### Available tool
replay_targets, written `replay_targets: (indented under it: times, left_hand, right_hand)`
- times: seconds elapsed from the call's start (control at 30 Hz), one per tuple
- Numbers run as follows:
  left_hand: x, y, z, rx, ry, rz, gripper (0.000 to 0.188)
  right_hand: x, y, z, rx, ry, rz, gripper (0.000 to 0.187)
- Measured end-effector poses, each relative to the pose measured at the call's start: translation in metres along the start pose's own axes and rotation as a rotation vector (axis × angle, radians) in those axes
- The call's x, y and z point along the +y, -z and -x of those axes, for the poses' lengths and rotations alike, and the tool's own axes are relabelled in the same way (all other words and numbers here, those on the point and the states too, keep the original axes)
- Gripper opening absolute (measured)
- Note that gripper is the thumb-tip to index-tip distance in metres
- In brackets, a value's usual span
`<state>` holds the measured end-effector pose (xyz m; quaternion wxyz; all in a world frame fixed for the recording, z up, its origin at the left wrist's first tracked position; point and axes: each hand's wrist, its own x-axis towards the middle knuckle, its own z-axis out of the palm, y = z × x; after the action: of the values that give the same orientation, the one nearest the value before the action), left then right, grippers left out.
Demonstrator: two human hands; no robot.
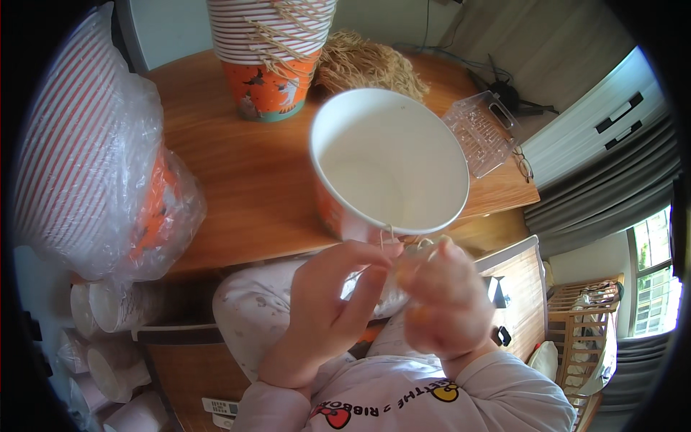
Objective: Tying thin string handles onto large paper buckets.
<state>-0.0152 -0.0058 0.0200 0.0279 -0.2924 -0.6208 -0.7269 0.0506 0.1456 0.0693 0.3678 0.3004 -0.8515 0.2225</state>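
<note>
A large paper bucket point(392, 155) with a white inside and an orange outer wall stands tilted toward me at the table's front edge. At its near rim, a thin beige cord point(389, 234) passes through or over the edge; which of the two I cannot tell. My left hand point(327, 306) is closed in a pinch on this cord, thumb and forefinger together just below the rim. Close beside it, my right hand point(446, 299) is curled and blurred by motion, with loops of the cord at its fingertips. Both hands hide the cord's ends.
A stack of orange buckets point(266, 90) with cords hanging on it stands at the back, beside a heap of beige cords point(371, 65). Plastic-wrapped buckets point(93, 165) fill the left. A clear plastic box point(484, 133) and glasses point(524, 164) lie at the right of the table point(245, 194).
</note>
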Motion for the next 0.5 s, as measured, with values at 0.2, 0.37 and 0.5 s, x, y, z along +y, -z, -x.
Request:
replay_targets:
  times: [0.2, 0.37, 0.5]
  left_hand:
    - [0.008, 0.001, 0.0, -0.131, 0.234, 0.418, 0.026]
    - [0.01, 0.004, -0.003, -0.193, 0.258, 0.397, 0.017]
    - [0.006, 0.006, -0.003, -0.206, 0.201, 0.346, 0.011]
  right_hand:
    - [0.003, -0.013, 0.031, 0.017, 0.068, -0.135, 0.028]
    - [0.007, -0.027, 0.054, 0.231, -0.097, -0.127, 0.026]
    - [0.0, -0.042, 0.056, 0.114, -0.546, -0.388, 0.043]
